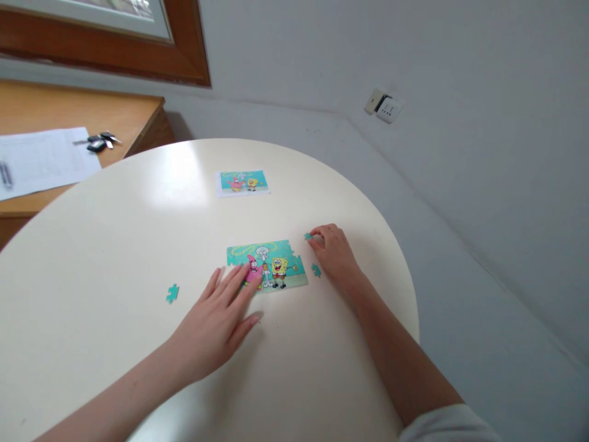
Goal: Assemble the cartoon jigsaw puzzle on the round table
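Observation:
A small cartoon jigsaw puzzle (271, 261) lies near the middle of the round cream table (138, 245), with gaps at its right edge. My left hand (218, 319) rests flat, fingers stretched out, its fingertips on the puzzle's lower left corner. My right hand (334, 252) sits just right of the puzzle, its fingertips pinching a teal puzzle piece (308, 236) on the table. Another loose teal piece (316, 269) lies beside that hand. A third loose piece (172, 293) lies on the table to the left of my left hand.
A small reference picture (242, 182) of the same cartoon lies farther back on the table. Behind at the left stands a wooden desk (133, 116) with a sheet of paper (43, 159) and keys (99, 142). A wall socket (384, 106) is on the right wall.

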A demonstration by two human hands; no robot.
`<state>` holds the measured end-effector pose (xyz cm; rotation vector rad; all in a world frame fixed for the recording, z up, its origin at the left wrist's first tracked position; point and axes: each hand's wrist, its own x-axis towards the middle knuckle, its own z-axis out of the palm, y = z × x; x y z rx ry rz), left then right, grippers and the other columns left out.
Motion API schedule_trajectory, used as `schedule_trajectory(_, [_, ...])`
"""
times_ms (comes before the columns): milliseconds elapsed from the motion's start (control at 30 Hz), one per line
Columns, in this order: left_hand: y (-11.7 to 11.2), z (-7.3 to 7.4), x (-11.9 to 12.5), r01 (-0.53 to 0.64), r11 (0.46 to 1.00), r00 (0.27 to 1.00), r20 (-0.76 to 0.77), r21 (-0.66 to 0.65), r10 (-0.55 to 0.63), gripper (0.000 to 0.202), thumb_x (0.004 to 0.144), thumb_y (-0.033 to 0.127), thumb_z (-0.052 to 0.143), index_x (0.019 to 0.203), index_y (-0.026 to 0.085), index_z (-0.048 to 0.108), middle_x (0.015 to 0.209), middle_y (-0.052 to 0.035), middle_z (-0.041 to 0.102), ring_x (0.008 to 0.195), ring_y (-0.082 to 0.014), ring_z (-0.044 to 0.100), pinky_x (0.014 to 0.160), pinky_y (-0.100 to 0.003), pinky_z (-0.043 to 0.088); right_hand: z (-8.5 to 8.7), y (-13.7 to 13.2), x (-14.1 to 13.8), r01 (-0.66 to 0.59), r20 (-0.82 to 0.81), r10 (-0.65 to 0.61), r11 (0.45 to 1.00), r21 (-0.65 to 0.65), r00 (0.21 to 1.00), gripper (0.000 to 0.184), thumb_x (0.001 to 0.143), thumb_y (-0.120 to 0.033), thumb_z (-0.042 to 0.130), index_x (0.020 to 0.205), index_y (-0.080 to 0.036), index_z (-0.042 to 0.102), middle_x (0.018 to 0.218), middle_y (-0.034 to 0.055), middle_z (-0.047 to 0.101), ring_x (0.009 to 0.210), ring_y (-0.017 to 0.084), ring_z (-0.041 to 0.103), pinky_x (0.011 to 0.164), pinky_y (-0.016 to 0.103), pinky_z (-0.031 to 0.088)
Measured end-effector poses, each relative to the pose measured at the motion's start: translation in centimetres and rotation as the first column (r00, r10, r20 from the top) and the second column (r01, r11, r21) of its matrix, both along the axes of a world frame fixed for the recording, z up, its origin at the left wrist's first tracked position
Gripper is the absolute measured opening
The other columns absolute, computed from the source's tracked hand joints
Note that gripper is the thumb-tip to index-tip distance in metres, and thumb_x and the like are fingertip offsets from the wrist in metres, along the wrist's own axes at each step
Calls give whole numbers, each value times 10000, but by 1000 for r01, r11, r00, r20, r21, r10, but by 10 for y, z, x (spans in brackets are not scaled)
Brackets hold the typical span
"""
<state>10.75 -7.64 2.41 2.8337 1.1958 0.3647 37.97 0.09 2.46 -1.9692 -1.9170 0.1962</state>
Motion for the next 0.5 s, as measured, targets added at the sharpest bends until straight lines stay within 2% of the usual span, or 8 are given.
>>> schedule_trajectory(133, [-1,-5,-1,8,1000,999,-43,3,-8,558,948,455,318,1431,175,329,1474,-141,357,1378,-277,292,1114,-520,240,-1,0,0,-25,6,25,1000,5,1000,309,843,-218,500,1126,-208,624,1121,105,578,1038,251,514,911,404,421])
schedule_trajectory(500, [-1,-4,-1,21,1000,1000,-6,17,-21,529,946,421,348,1417,180,358,1456,-147,387,1370,-286,307,1103,-533,258,2,-3,-4,-17,36,18,1000,-24,999,228,852,-199,486,1038,-224,613,1116,98,572,1007,259,496,860,402,408])
